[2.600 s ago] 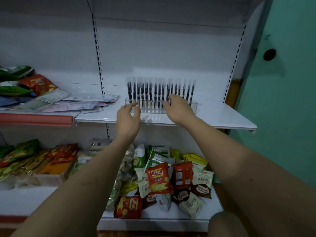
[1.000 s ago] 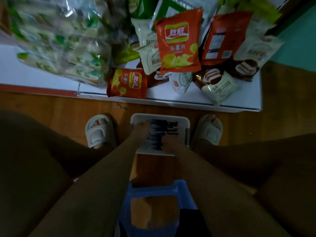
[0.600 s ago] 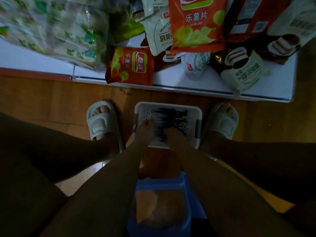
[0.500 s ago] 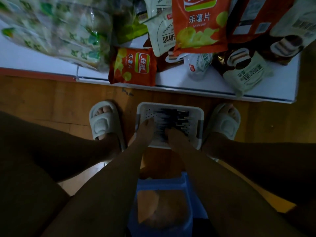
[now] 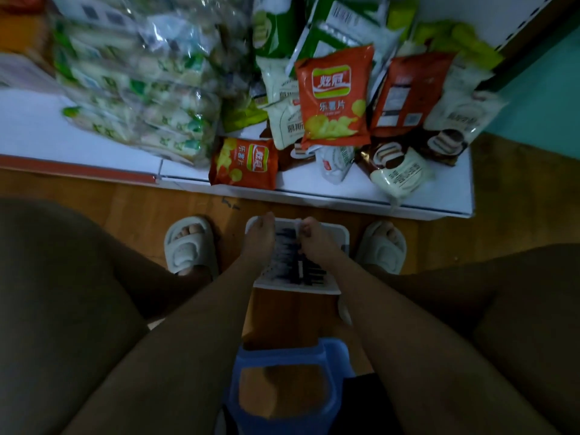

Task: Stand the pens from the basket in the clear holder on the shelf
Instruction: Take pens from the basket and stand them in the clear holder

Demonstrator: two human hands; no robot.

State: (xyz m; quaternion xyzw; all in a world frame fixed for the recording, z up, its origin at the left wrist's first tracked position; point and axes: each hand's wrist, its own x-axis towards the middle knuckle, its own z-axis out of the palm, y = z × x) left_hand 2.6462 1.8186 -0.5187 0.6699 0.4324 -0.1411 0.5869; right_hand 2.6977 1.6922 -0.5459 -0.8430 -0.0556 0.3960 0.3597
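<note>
A white perforated basket (image 5: 341,235) sits on the wooden floor between my feet. Several dark pens (image 5: 303,266) lie in it. Both my hands reach down over its far end. My left hand (image 5: 260,238) hangs over the far left corner with its fingers pointing down; the dim blur hides whether it holds anything. My right hand (image 5: 314,240) is curled, and a pale pen (image 5: 297,227) sticks up at its fingertips. The clear holder and the upper shelf are out of view.
A low white shelf (image 5: 439,197) in front of the basket is piled with snack bags, among them an orange crisp bag (image 5: 334,98). My feet in pale slippers (image 5: 188,243) (image 5: 383,246) flank the basket. A blue stool (image 5: 334,351) is under me.
My hands left the holder on the upper shelf and dropped to the basket on the floor. In the last half second they moved from its near part to its far end.
</note>
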